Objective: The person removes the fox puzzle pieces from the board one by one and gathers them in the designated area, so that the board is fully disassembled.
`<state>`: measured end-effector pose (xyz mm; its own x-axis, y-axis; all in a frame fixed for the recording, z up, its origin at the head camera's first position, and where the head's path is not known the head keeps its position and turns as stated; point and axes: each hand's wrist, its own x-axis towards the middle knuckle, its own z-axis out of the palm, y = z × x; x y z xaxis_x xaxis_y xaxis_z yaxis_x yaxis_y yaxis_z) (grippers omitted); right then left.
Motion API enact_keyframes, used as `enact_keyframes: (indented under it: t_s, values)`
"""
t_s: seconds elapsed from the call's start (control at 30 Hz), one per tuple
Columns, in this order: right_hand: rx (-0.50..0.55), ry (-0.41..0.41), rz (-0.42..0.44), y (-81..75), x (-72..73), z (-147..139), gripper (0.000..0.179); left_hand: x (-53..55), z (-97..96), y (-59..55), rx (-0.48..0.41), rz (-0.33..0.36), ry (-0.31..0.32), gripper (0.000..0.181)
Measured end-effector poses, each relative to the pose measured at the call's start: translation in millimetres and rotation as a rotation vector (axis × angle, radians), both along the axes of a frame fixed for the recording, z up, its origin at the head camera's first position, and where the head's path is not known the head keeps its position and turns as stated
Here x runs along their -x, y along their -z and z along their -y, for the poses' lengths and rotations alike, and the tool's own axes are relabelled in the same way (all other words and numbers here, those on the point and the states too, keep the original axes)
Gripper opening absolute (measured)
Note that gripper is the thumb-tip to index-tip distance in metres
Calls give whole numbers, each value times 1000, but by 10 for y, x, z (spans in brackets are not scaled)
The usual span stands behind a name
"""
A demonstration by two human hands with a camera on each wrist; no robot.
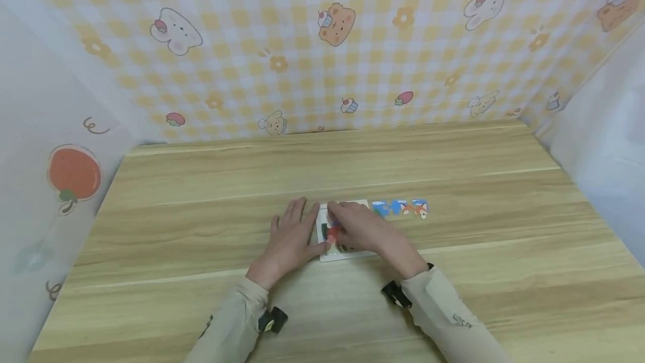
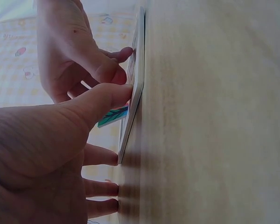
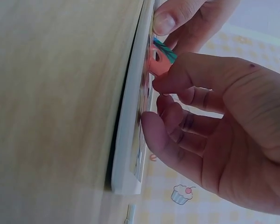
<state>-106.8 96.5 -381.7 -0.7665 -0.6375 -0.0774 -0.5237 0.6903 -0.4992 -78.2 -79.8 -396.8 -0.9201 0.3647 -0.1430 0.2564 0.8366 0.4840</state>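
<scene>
A flat jigsaw board [image 1: 347,256] with a white rim lies on the wooden table in front of the person. From its left side the left hand [image 1: 288,244] steadies it, fingers spread and fairly straight; the thumb presses on the board and some fingertips touch the table. Above the board, the right hand [image 1: 364,227] pinches a red and green puzzle piece [image 3: 161,59] between thumb and fingers. That piece is tilted up off the board in both wrist views. Much of the board's picture is hidden beneath the right hand.
Several loose puzzle pieces [image 1: 395,207], blue with an orange animal face, lie in a row just right of the board. A yellow checked cloth [image 1: 302,77] hangs behind the table [image 1: 201,184], with white sheeting at both sides.
</scene>
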Motion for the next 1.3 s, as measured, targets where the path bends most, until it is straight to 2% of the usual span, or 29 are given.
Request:
enact_keyframes:
  t_s: [0.4, 0.73, 0.9, 1.07, 1.3]
  values:
    - [-22, 29, 30, -51, 16, -24, 17, -9, 6, -11, 5, -9, -6, 83]
    - [-22, 85, 67, -92, 47, -87, 18, 1, 1, -22, 0, -8, -1, 84]
    - [-6, 96, 67, -138, 78, -191, 19, 8, -7, -22, 0, 7, -2, 84]
    - [5, 107, 26, -200, 126, -349, 18, 6, -4, -20, 0, 12, -12, 83]
    - [12, 169, 1, -230, 158, -616, 16, -1, -3, -17, -1, 24, -12, 83]
